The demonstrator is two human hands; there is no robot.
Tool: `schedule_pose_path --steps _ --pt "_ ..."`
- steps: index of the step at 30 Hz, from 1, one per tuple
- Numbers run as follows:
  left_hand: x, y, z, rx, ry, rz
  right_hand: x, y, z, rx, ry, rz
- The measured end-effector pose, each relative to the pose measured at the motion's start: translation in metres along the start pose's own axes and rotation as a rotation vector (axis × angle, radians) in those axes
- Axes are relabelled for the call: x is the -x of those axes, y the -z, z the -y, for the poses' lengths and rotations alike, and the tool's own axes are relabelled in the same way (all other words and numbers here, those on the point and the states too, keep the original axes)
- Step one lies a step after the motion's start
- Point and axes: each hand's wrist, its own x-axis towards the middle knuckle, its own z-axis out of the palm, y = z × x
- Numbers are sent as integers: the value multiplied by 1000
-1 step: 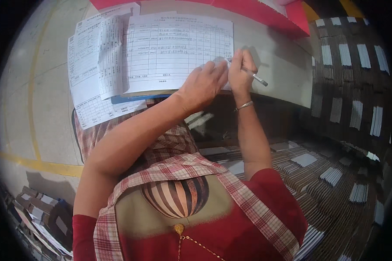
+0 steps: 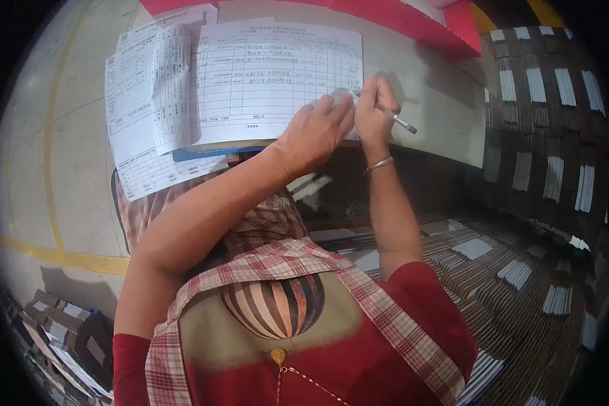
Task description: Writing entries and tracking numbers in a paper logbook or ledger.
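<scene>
A printed form (image 2: pixel 277 101) with a ruled table and handwritten rows lies in front of me. My left hand (image 2: pixel 318 132) rests flat on its lower right part, fingers stretched toward the right edge. Beside it, my right hand (image 2: pixel 374 115) is closed around a pen (image 2: pixel 404 123), its tip at the form's right-hand columns. Folded-back sheets (image 2: pixel 172 95) curl at the form's left side, over more printed papers (image 2: pixel 130 88). A blue edge (image 2: pixel 193 154), perhaps of a clipboard or folder, shows beneath the form.
The papers lie on a pale tabletop (image 2: pixel 440 128), with a pink-red box edge (image 2: pixel 463 30) at its far side. Stacks of flat cardboard (image 2: pixel 541 128) stand to the right. More bundled stacks (image 2: pixel 71 331) sit at lower left, near a yellow floor line (image 2: pixel 68 256).
</scene>
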Motion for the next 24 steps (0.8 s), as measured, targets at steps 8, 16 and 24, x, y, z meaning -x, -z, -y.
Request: schedule_pose_path --steps 8,16,24 --pt "-1 1 -2 -46 13 47 0 -1 -2 -34 4 17" --pt "0 -1 -1 -55 1 -17 -1 -2 -1 28 65 25" --pt "0 0 -1 -35 -2 31 0 -1 0 28 31 29"
